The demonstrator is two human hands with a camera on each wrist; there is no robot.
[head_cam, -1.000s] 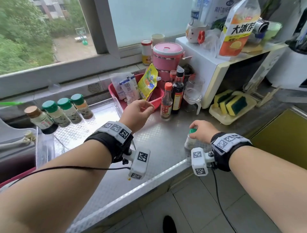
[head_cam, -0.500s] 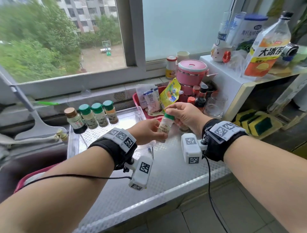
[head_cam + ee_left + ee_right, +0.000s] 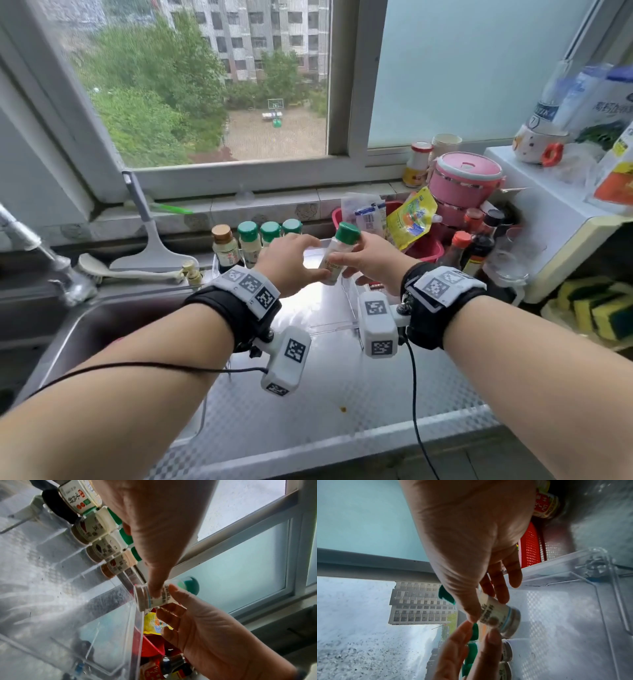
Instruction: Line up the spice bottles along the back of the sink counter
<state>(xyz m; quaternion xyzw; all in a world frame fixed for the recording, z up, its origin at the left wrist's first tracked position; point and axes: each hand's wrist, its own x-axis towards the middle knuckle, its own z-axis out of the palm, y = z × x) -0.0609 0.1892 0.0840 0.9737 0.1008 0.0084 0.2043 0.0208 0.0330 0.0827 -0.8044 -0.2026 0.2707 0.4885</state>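
A small white spice bottle (image 3: 336, 255) with a green cap hangs tilted above the clear tray (image 3: 337, 315), held between both hands. My right hand (image 3: 349, 265) pinches its body from the right with thumb and fingers (image 3: 503, 595). From the left, my left hand (image 3: 320, 272) grips the lower part, one finger (image 3: 154, 589) pressing on the label. The bottle (image 3: 155, 597) shows its base in both wrist views (image 3: 501, 615). A brown-capped bottle (image 3: 224, 245) and three green-capped bottles (image 3: 247, 240) stand in a row at the tray's back left.
A red basket (image 3: 426, 248) of packets, dark sauce bottles (image 3: 479, 240), a pink lunch box (image 3: 464, 178) and a glass jug (image 3: 508, 263) crowd the back right. The sink (image 3: 102, 325), a brush (image 3: 130, 272) and a squeegee (image 3: 150, 246) lie left. Sponges (image 3: 597, 310) sit at far right.
My right hand lifted the bottle off the front counter and carried it back and left over the tray. My left hand came in and took hold of it too.
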